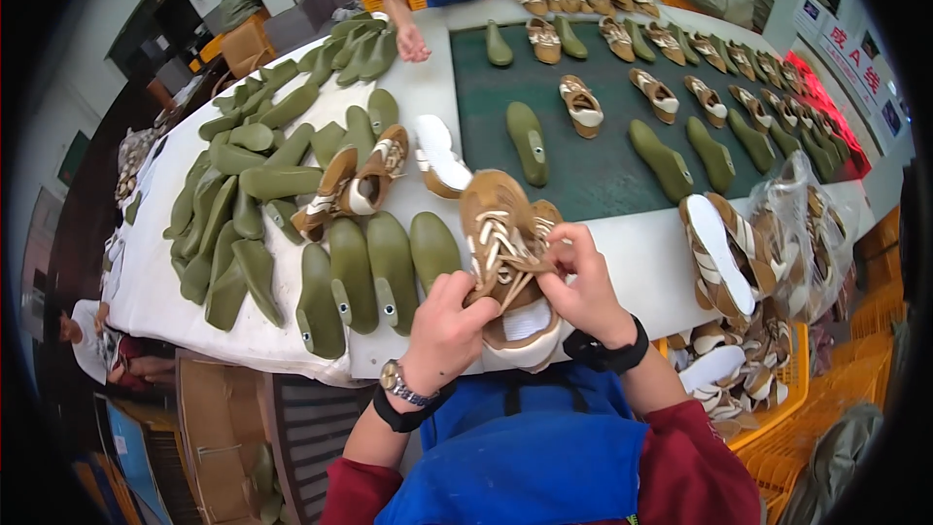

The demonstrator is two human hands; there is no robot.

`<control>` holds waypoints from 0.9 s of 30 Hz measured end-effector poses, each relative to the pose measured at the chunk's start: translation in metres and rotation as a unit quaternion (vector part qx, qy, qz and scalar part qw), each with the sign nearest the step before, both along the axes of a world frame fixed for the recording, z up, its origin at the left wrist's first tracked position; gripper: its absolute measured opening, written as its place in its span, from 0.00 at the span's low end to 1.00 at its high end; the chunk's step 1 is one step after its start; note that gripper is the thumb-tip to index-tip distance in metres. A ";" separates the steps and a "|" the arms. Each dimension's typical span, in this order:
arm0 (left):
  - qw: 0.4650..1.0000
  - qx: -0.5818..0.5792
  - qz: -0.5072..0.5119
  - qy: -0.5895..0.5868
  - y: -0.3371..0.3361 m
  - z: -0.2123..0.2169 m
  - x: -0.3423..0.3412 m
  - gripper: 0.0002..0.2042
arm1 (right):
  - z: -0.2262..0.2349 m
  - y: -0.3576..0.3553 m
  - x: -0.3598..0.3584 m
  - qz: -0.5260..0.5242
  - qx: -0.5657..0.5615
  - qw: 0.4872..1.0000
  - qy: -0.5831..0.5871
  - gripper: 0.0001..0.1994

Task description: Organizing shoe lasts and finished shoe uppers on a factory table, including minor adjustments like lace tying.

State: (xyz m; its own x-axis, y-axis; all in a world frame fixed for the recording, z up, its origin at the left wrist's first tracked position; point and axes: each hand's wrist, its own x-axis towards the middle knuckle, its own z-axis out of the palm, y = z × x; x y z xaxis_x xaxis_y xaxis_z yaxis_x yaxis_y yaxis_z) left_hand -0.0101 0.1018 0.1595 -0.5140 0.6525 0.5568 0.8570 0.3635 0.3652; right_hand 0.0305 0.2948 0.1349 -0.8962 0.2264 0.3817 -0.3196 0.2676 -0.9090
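A brown sneaker with white trim (pixel 492 212) is in front of me at the table's near edge, toe pointing away. Its cream laces cross over the tongue. On the left side, my left hand (pixel 449 323) is closed, pinching a lace between thumb and fingers. My right hand (pixel 585 284) pinches the lace from the other side, just above the shoe's opening. A second brown shoe (pixel 546 216) shows partly behind the first. Close to my left hand stand several green shoe lasts (pixel 391 262). A white insole-shaped piece (pixel 439 156) lies just beyond the sneaker.
More lasts (pixel 243 180) are heaped on the white tabletop at left. A dark green belt (pixel 603 175) carries rows of sneakers and lasts. Bagged shoes (pixel 802 238) sit at right, above a yellow crate (pixel 799 369) of shoes. Across the table is another person's hand (pixel 412 43).
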 end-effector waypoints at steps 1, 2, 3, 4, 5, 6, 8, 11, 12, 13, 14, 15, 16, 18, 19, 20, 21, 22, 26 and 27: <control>1.000 0.002 -0.004 -0.010 0.001 -0.003 -0.002 0.10 | 0.000 0.002 0.003 0.005 0.000 1.000 0.004 0.17; 1.000 0.008 0.007 -0.021 0.005 -0.003 -0.001 0.11 | 0.001 0.004 0.006 0.020 0.057 0.998 -0.010 0.18; 0.999 0.014 0.016 -0.033 0.008 -0.004 0.000 0.11 | 0.003 0.006 0.010 0.033 0.114 0.993 -0.024 0.19; 0.999 0.016 0.018 -0.031 0.007 -0.006 -0.001 0.11 | 0.008 0.006 0.014 0.048 0.132 0.989 -0.041 0.21; 0.999 0.010 0.043 -0.027 0.005 -0.009 -0.004 0.11 | 0.014 0.007 0.019 0.049 0.134 0.989 -0.039 0.21; 0.997 0.002 0.067 -0.025 0.006 -0.012 -0.006 0.11 | 0.017 0.008 0.024 0.032 0.215 0.976 0.007 0.22; 0.995 -0.008 0.100 -0.012 0.009 -0.010 -0.010 0.11 | 0.033 0.006 0.038 0.042 0.329 0.943 0.044 0.22; 0.993 -0.017 0.116 0.002 0.022 -0.006 -0.014 0.12 | 0.037 0.000 0.045 0.075 0.397 0.914 0.037 0.20; 0.994 -0.012 0.108 -0.002 0.028 -0.006 -0.015 0.14 | 0.030 0.005 0.041 0.093 0.392 0.915 0.035 0.17; 0.995 -0.008 0.101 -0.007 0.031 -0.003 -0.017 0.16 | 0.028 0.011 0.035 0.088 0.395 0.914 0.035 0.17; 0.995 0.024 0.075 -0.060 0.030 0.002 -0.019 0.18 | 0.029 0.018 0.025 0.086 0.382 0.920 0.027 0.16; 0.996 0.028 0.064 -0.059 0.032 0.005 -0.023 0.18 | 0.030 0.030 0.013 0.078 0.370 0.926 0.016 0.14; 0.993 0.067 0.060 -0.079 0.026 0.006 -0.024 0.19 | 0.031 0.043 -0.005 0.061 0.343 0.937 0.004 0.14; 0.989 0.066 0.079 -0.106 0.004 0.008 -0.026 0.21 | 0.027 0.066 -0.051 0.032 0.353 0.935 0.001 0.16; 0.990 0.038 0.084 -0.109 -0.011 0.007 -0.029 0.21 | 0.027 0.073 -0.077 0.026 0.356 0.934 -0.020 0.16; 0.990 0.011 0.086 -0.112 -0.025 0.004 -0.031 0.21 | 0.020 0.084 -0.104 0.024 0.359 0.933 -0.028 0.16; 0.989 0.005 0.097 -0.114 -0.041 0.001 -0.033 0.21 | 0.017 0.090 -0.130 0.039 0.357 0.928 -0.098 0.16; 0.988 -0.006 0.108 -0.107 -0.055 0.001 -0.038 0.20 | 0.007 0.102 -0.158 0.047 0.382 0.917 -0.107 0.16; 0.978 -0.089 0.162 -0.097 -0.125 0.016 -0.077 0.24 | -0.045 0.115 -0.273 0.047 0.429 0.882 -0.187 0.16; 0.975 -0.112 0.170 -0.093 -0.138 0.019 -0.093 0.26 | -0.059 0.118 -0.296 0.029 0.432 0.878 -0.204 0.16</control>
